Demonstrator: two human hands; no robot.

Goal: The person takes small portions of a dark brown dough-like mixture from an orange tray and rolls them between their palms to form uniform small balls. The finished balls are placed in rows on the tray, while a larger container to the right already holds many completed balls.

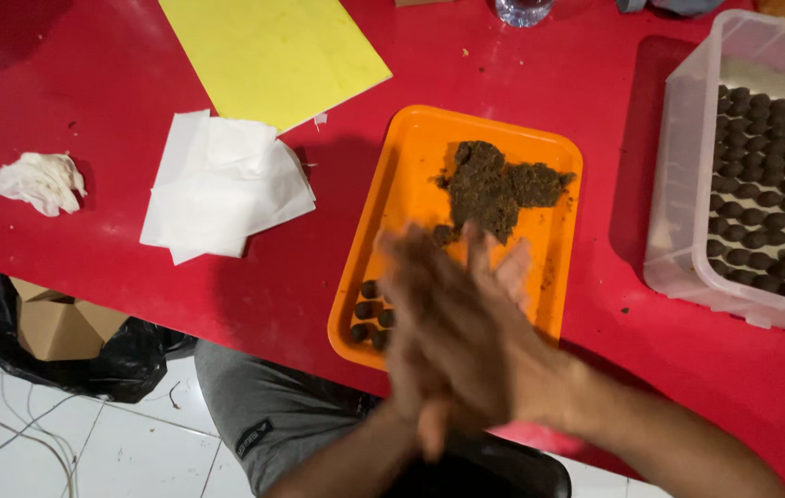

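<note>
My right hand [452,314] lies palm-down across my left hand [425,420]. The two palms are pressed together and blurred with motion, just above the near edge of an orange tray [411,152]. Whatever is between the palms is hidden. On the tray lies a heap of dark brown paste [494,189], and several small dark balls [369,314] sit in its near left corner. At the right stands a clear plastic container [688,184] lined with rows of the same dark balls [771,194].
On the red table [88,83] lie a stack of white tissue sheets [222,184], a crumpled tissue [39,182] and a yellow sheet [273,51]. A glass [522,9] stands at the far edge. A cardboard box [56,327] in a black bag sits on the tiled floor.
</note>
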